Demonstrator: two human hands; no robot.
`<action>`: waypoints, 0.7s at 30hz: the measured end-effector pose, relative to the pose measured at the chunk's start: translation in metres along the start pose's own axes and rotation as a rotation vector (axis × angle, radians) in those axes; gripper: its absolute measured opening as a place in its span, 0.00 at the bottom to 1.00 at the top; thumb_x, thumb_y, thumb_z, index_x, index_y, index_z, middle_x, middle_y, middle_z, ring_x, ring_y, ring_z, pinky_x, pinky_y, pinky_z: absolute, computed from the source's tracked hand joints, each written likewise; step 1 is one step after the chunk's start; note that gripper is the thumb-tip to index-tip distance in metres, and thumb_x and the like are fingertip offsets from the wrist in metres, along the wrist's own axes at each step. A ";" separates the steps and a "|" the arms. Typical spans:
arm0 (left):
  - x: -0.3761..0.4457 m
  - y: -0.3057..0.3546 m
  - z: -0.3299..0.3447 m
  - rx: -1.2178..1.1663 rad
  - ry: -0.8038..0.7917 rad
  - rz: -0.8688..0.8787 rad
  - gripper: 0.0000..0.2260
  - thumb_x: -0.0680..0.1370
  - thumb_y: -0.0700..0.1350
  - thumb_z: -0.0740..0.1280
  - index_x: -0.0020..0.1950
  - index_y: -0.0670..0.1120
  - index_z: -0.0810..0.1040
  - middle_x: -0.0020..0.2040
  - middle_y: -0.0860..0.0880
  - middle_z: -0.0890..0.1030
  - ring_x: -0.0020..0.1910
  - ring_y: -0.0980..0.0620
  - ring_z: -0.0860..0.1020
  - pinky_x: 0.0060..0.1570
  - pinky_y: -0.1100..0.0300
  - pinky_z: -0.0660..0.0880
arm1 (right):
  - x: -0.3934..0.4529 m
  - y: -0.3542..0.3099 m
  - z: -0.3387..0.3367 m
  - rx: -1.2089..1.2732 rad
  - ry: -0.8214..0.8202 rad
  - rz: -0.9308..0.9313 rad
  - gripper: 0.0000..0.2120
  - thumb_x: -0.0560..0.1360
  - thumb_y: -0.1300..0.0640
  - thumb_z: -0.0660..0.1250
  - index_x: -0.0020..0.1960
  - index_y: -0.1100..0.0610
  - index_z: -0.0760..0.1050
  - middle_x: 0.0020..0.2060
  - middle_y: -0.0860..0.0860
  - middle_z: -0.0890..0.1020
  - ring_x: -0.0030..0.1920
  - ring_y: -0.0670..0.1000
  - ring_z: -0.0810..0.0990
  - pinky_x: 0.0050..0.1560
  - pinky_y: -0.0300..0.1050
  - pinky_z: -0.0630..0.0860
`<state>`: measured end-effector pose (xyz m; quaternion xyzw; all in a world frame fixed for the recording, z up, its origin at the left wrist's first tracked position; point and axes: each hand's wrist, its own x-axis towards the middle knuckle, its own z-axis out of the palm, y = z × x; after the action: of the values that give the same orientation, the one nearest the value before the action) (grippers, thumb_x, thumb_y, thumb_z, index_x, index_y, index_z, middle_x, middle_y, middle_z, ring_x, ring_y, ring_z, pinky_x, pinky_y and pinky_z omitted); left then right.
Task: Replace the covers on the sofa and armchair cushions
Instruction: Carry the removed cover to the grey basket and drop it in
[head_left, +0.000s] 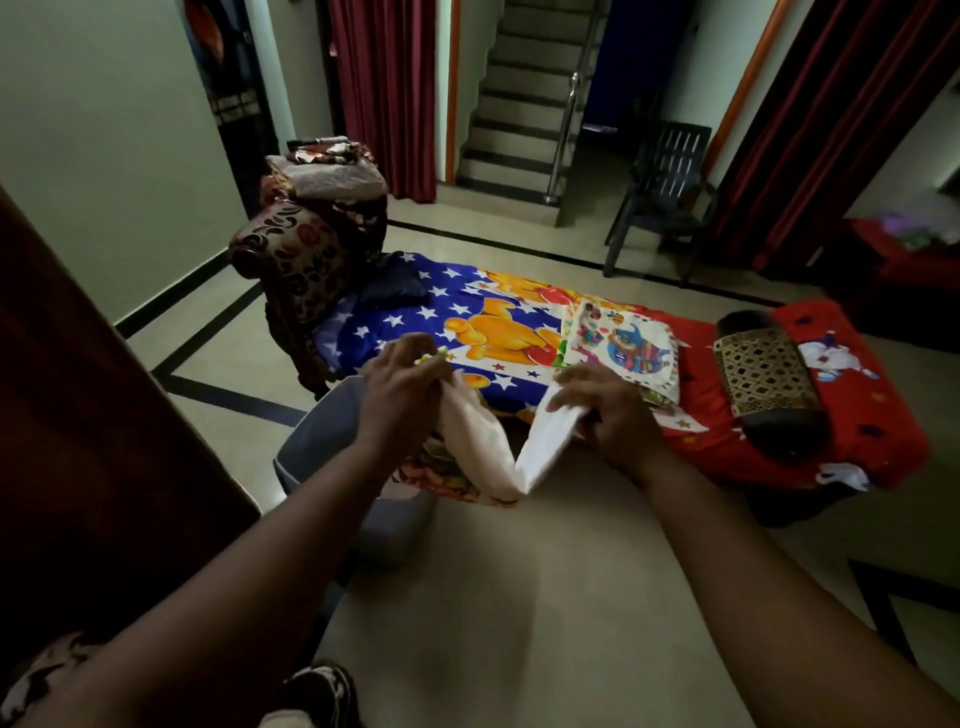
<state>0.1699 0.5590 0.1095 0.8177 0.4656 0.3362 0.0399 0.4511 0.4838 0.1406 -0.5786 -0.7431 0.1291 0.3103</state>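
A person's two bare forearms reach forward from the bottom of the view, toward a low daybed (857, 447) that stretches from the centre out toward 3 o'clock. The left hand (402, 384) is curled tight around one bunched edge of a cream-white cushion cover (498, 452). The right hand (605, 402) pinches the opposite edge, with its fingers bent over the cloth. Between the hands the cover sags into a V, showing its pale inside, and a strip of red and orange print shows at its lower edge. It hangs just in front of the daybed's near side, at the middle of the view.

The daybed is draped in a bright sheet (457, 306), blue with white stars and orange teddy bears, turning red toward 3 o'clock. A folded cloth with a cartoon elephant (623, 345) lies on it at about 2 o'clock from the hands. Farther right rests a bolster with a woven cane pattern (763, 379). A patterned upholstered armrest (301, 260) rises at 11 o'clock, with folded fabrics (332, 174) stacked on top. A staircase (519, 109) stands at 12 o'clock and a dark plastic chair (665, 192) at 1 o'clock.
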 end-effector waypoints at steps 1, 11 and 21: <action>0.013 0.006 0.007 -0.034 -0.021 0.002 0.10 0.76 0.46 0.66 0.55 0.49 0.81 0.66 0.44 0.73 0.67 0.40 0.70 0.61 0.42 0.69 | 0.021 -0.002 0.007 -0.004 -0.039 0.034 0.16 0.73 0.70 0.70 0.50 0.50 0.84 0.58 0.52 0.81 0.60 0.50 0.76 0.61 0.49 0.76; 0.103 -0.004 0.076 -0.408 -0.304 -0.230 0.18 0.82 0.45 0.58 0.72 0.55 0.69 0.72 0.50 0.71 0.67 0.53 0.71 0.67 0.46 0.72 | 0.161 0.037 0.072 0.461 -0.180 0.533 0.14 0.80 0.52 0.68 0.59 0.53 0.66 0.48 0.49 0.76 0.47 0.48 0.76 0.44 0.45 0.71; 0.146 -0.084 0.112 -0.216 -0.461 -0.531 0.08 0.82 0.52 0.65 0.60 0.56 0.71 0.54 0.52 0.80 0.51 0.53 0.81 0.50 0.48 0.82 | 0.240 0.113 0.091 0.493 -0.568 0.455 0.20 0.82 0.36 0.54 0.56 0.47 0.79 0.52 0.46 0.82 0.51 0.45 0.79 0.53 0.45 0.76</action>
<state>0.2232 0.7487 0.0663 0.7137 0.6023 0.1684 0.3155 0.4501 0.7585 0.0832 -0.5777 -0.5997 0.5215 0.1862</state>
